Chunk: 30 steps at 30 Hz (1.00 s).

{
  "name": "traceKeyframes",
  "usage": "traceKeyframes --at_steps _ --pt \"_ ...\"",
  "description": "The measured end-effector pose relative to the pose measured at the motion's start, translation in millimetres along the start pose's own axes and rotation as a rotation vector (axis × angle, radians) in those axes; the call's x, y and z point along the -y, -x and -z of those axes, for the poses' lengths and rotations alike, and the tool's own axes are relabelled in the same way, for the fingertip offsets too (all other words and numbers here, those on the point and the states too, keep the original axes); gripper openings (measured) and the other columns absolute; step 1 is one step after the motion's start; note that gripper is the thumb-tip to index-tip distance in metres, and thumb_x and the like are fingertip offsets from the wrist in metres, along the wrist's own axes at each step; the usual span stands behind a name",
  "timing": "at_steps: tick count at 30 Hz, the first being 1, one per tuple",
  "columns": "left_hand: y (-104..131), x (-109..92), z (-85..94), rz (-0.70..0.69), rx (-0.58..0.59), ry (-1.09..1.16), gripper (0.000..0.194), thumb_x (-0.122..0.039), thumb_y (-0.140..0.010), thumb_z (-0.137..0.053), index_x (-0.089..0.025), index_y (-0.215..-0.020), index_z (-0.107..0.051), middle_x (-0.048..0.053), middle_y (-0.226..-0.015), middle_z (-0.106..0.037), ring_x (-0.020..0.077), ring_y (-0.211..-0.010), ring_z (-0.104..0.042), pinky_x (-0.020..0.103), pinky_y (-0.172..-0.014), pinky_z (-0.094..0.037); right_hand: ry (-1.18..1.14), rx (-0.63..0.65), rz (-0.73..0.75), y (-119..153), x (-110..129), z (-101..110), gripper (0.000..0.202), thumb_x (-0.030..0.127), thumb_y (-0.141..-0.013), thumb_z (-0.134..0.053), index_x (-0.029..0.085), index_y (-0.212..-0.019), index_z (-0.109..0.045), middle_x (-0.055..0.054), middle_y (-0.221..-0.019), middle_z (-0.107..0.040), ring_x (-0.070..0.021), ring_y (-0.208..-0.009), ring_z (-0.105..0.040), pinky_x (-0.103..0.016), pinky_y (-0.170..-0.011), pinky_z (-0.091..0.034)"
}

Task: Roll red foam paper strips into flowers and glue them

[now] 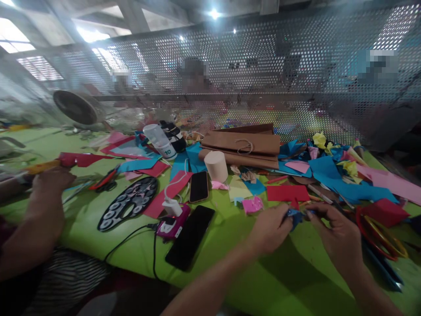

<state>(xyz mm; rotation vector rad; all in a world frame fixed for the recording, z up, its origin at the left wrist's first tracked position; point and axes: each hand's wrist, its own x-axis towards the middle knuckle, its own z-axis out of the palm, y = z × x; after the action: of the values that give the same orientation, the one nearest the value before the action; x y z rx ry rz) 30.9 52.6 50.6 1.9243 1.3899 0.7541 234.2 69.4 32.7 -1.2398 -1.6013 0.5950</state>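
Note:
Over the right part of the green table, my left hand (271, 228) pinches a small crumpled blue piece (295, 216), probably paper, with a bit of red at its top. My right hand (335, 232) is at the piece's right side, thumb and fingertips pressed together; what lies between them is too small to name. Just behind my hands lies a flat red paper strip (287, 193). A crumpled pink piece (252, 205) rests to the left of my left hand.
A black phone (190, 237), a purple power adapter (173, 222) with cables and a beige roll (216, 166) stand left of my hands. Red and yellow rings (381, 232) lie right. Another person's hands (54, 177) hold red material at far left. A perforated metal screen (230, 83) rises behind.

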Motion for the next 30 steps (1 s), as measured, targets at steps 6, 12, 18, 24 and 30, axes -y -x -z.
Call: traceKeyframes --at_steps 6,12,18,24,30 --pt "-3.1 10.9 5.6 0.074 -0.018 0.223 0.017 -0.033 -0.101 -0.047 -0.022 -0.088 -0.050 0.000 -0.083 -0.057 0.0175 -0.079 -0.052 0.030 -0.073 -0.038 -0.542 0.074 -0.298 -17.4 -17.5 5.9 0.023 0.042 -0.083 -0.079 0.025 -0.099 -0.079 -0.005 -0.098 -0.076 -0.0213 -0.083 -0.071 -0.035 -0.073 -0.059" --pt "-0.2 9.5 7.8 0.066 -0.049 0.396 0.018 -0.032 -0.099 -0.054 -0.024 -0.115 -0.056 0.002 -0.109 -0.065 0.0183 -0.100 -0.059 0.030 -0.088 -0.045 -0.738 0.187 -0.325 -19.4 -17.9 3.0 0.010 0.031 -0.085 -0.069 0.024 -0.078 -0.067 -0.004 -0.085 -0.067 -0.0193 -0.070 -0.064 -0.035 -0.061 -0.056" --pt "-2.5 14.9 3.5 0.045 -0.056 0.447 0.019 -0.039 -0.102 -0.057 -0.023 -0.110 -0.055 0.002 -0.104 -0.063 0.0164 -0.096 -0.057 0.027 -0.084 -0.047 -0.775 0.198 -0.361 -17.2 -10.7 5.5 0.013 0.030 -0.087 -0.061 0.024 -0.077 -0.068 -0.003 -0.076 -0.056 -0.0173 -0.061 -0.048 -0.033 -0.052 -0.048" --pt "-4.9 17.6 -4.1 0.022 -0.067 0.472 0.016 -0.037 -0.103 -0.058 -0.021 -0.108 -0.057 0.002 -0.102 -0.065 0.0152 -0.094 -0.058 0.026 -0.084 -0.046 -0.472 0.171 -0.249 -11.5 -3.5 4.1 0.024 0.047 -0.090 -0.070 0.025 -0.095 -0.076 -0.005 -0.088 -0.069 -0.0188 -0.069 -0.056 -0.031 -0.058 -0.048" --pt "-4.7 17.1 -6.9 -0.043 -0.076 0.477 0.025 -0.044 -0.103 -0.057 -0.020 -0.110 -0.060 0.004 -0.102 -0.066 0.0167 -0.095 -0.060 0.027 -0.085 -0.047 -0.071 0.173 -0.108 -8.7 2.1 -1.0 0.030 0.053 -0.083 -0.079 0.025 -0.091 -0.078 0.000 -0.078 -0.065 -0.0160 -0.062 -0.050 -0.029 -0.055 -0.041"
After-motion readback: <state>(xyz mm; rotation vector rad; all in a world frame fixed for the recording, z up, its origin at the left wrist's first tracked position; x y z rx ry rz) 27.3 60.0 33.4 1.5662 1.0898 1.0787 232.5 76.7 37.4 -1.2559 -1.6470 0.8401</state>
